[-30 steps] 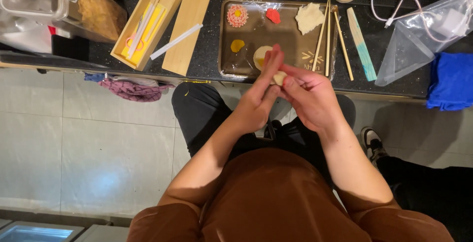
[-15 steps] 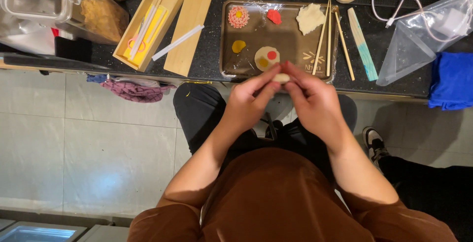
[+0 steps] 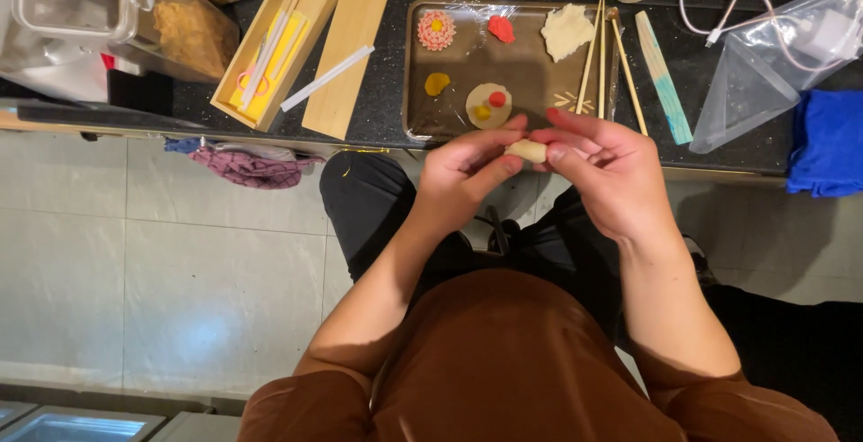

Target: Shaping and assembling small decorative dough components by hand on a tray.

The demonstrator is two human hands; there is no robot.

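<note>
Dough lump [image 3: 527, 150] btwn hands, tray [image 3: 415, 73] behind

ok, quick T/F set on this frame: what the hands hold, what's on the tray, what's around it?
1. Both hands pinch one small pale dough piece between them. True: left hand, right hand.
2. The tray is bare. False: it carries a pink flower shape, a red bit and a pale disc, among others.
3. A blue cloth lies at the right edge. True.
4. The wooden box sits right of the tray. False: it is left of it.
</note>
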